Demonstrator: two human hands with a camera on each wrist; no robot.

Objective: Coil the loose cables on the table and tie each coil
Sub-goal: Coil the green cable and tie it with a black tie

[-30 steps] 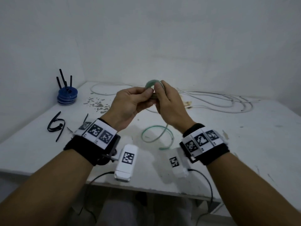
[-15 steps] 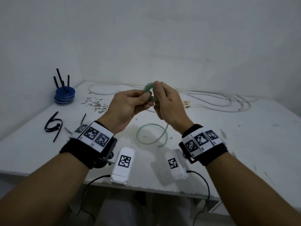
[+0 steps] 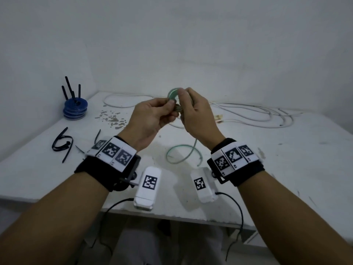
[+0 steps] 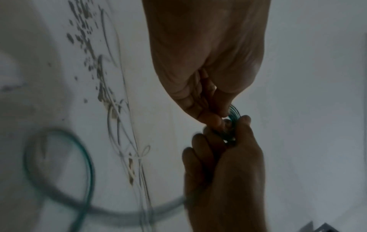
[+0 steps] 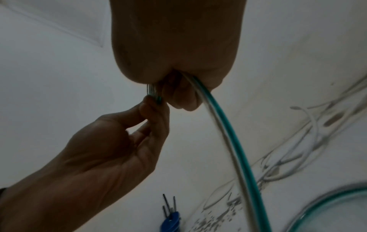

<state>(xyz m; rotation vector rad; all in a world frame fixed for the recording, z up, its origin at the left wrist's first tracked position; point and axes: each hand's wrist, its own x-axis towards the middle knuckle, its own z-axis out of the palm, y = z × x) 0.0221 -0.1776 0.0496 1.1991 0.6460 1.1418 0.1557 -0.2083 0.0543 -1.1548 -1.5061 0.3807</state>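
Left hand (image 3: 150, 116): pinching the small green coil (image 3: 172, 94), held up above the bench (image 3: 286, 159).
Right hand (image 3: 198, 115): pinching that coil too.
Green cable tail (image 3: 179, 155): looping down mid-bench.
White cables (image 3: 248, 115): loose along the far edge.
Blue holder (image 3: 75, 109): far-left corner, black sticks upright in it.

No readable text, brand or number. Only black-and-white square code markers: on left wristband (image 3: 114, 153), right wristband (image 3: 234, 156), and two white boxes (image 3: 148, 185) at wrists. Tiny print beneath markers illegible.
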